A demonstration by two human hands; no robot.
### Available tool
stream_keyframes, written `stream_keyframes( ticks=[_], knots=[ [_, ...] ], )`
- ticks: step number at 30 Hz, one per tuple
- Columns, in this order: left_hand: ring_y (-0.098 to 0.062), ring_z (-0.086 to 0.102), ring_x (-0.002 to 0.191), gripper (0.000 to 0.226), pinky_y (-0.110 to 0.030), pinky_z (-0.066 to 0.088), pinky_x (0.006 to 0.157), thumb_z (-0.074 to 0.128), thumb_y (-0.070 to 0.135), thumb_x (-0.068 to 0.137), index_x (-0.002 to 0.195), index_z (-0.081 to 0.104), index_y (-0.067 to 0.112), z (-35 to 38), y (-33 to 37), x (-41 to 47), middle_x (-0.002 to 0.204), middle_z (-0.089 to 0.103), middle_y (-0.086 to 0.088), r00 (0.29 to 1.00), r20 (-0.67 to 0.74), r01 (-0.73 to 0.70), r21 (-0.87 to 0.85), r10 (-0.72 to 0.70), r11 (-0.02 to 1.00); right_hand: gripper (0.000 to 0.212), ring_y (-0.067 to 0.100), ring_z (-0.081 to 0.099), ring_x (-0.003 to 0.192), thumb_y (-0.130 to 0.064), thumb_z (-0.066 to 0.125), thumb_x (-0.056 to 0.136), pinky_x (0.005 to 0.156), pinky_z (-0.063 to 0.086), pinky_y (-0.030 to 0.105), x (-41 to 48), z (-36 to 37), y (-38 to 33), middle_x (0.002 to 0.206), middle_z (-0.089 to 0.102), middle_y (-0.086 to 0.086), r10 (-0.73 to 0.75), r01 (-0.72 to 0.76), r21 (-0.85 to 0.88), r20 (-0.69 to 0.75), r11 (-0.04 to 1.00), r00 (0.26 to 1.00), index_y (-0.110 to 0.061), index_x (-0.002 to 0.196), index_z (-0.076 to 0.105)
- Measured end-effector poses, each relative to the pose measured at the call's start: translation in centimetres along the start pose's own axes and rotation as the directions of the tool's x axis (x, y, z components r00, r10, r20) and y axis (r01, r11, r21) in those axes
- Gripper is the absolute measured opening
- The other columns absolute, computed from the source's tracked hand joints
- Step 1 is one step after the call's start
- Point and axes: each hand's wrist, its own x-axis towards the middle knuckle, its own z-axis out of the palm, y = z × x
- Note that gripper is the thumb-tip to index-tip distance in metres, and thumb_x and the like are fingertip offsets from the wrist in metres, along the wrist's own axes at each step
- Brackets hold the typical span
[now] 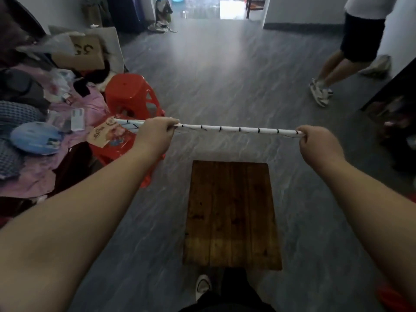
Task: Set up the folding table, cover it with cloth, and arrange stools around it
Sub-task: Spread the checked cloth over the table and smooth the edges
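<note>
A small wooden folding table stands on the grey floor right in front of me. Both my hands hold a white cloth with thin black lines, seen edge-on and stretched flat in the air beyond the table's far end. My left hand grips its left part, with a short piece sticking out past it. My right hand pinches the right end. A red plastic stool stands to the left, and another red stool sits lower, partly behind my left forearm.
A heap of clothes, bags and a cardboard box fills the left side. Another person walks at the upper right. Dark furniture lines the right edge. My shoe is below the table.
</note>
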Motion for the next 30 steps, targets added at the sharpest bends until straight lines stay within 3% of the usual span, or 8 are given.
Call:
stream_keyframes(
  ticks=[7, 11, 14, 19, 22, 30],
  knots=[
    [-0.028, 0.060, 0.121, 0.032, -0.035, 0.044, 0.097, 0.059, 0.019, 0.095, 0.125, 0.070, 0.020, 5.0, -1.4, -9.2, 0.127, 0.067, -0.011, 0.988, 0.131, 0.092, -0.032, -0.087, 0.995, 0.037, 0.035, 0.063, 0.101, -0.008, 0.046, 0.088, 0.082, 0.055, 0.042, -8.6, 3.2, 2.5, 0.110, 0.069, 0.011, 0.014, 0.016, -0.167, 0.175, 0.986, 0.985, -0.021, 0.112, 0.071],
    [-0.026, 0.057, 0.126, 0.032, -0.034, 0.042, 0.103, 0.059, 0.016, 0.095, 0.125, 0.069, 0.017, 8.5, -2.1, -14.2, 0.130, 0.066, -0.007, 0.985, 0.143, 0.104, -0.066, -0.094, 0.992, 0.027, 0.031, 0.061, 0.099, -0.004, 0.048, 0.085, 0.070, 0.039, 0.031, -13.1, 5.6, 4.4, 0.106, 0.070, 0.008, -0.031, 0.067, -0.164, 0.213, 0.984, 0.977, -0.016, 0.095, 0.070],
    [-0.025, 0.057, 0.124, 0.032, -0.033, 0.042, 0.102, 0.061, 0.016, 0.094, 0.125, 0.070, 0.018, 11.3, -3.1, -18.3, 0.128, 0.068, -0.006, 0.971, 0.192, 0.153, -0.057, -0.140, 0.987, 0.036, 0.031, 0.054, 0.119, -0.007, 0.045, 0.090, 0.091, 0.048, 0.040, -16.7, 9.1, 7.0, 0.126, 0.064, 0.009, -0.018, 0.050, -0.100, 0.302, 0.994, 0.953, -0.016, 0.116, 0.068],
    [-0.025, 0.058, 0.120, 0.033, -0.033, 0.043, 0.098, 0.058, 0.016, 0.095, 0.125, 0.069, 0.022, 15.3, -4.3, -25.7, 0.124, 0.069, -0.003, 0.945, 0.249, 0.226, -0.029, -0.212, 0.974, 0.040, 0.036, 0.043, 0.133, -0.016, 0.043, 0.098, 0.109, 0.039, 0.049, -24.0, 14.3, 10.2, 0.139, 0.057, 0.013, -0.019, 0.041, -0.051, 0.380, 0.998, 0.925, -0.020, 0.133, 0.061],
    [-0.027, 0.056, 0.121, 0.034, -0.031, 0.040, 0.097, 0.056, 0.016, 0.096, 0.127, 0.068, 0.022, 17.3, -4.8, -29.2, 0.125, 0.067, -0.006, 0.939, 0.254, 0.240, 0.004, -0.234, 0.971, 0.041, 0.039, 0.043, 0.130, -0.022, 0.041, 0.099, 0.107, 0.041, 0.050, -28.2, 15.7, 11.2, 0.136, 0.058, 0.013, 0.016, 0.002, -0.045, 0.405, 0.999, 0.914, -0.027, 0.136, 0.061],
    [-0.025, 0.052, 0.128, 0.035, -0.035, 0.040, 0.102, 0.055, 0.018, 0.097, 0.129, 0.067, 0.027, 21.6, -6.8, -36.6, 0.131, 0.063, -0.006, 0.902, 0.327, 0.282, 0.045, -0.281, 0.958, 0.045, 0.034, 0.049, 0.115, -0.009, 0.049, 0.094, 0.095, 0.046, 0.047, -36.6, 17.4, 12.5, 0.123, 0.060, 0.014, -0.016, 0.008, 0.022, 0.420, 1.000, 0.907, -0.017, 0.137, 0.057]
  ],
)
